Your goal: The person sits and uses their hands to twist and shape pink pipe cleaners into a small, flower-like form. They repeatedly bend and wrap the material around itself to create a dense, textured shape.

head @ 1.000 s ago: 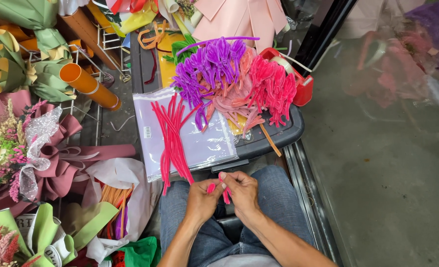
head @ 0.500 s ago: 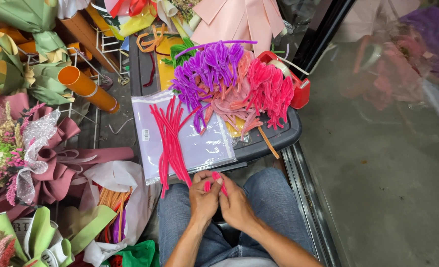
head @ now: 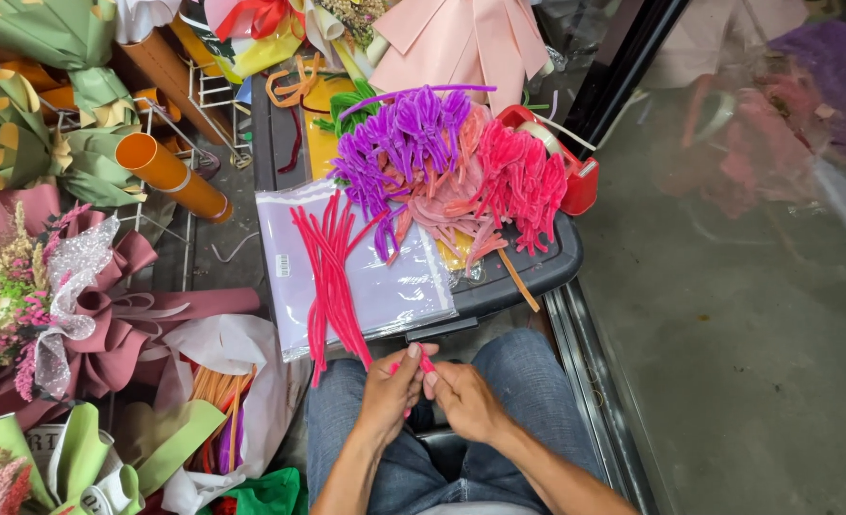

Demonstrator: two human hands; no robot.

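Head view: a pink pipe cleaner (head: pixel 421 363) sits pinched over the lap between left hand (head: pixel 391 389) and right hand (head: pixel 463 399), apparently being twisted. Spare pink stems (head: pixel 330 277) lie within reach on a plastic sleeve (head: pixel 399 286), by shaped purple pieces (head: pixel 406 143).

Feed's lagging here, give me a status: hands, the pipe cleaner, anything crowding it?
Left hand and right hand both pinching pink pipe cleaner over lap. Loose pink stems lie just ahead, apart.

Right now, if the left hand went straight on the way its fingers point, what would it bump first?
Probably the right hand, already touching the left hand around a short hot-pink fuzzy pipe cleaner.
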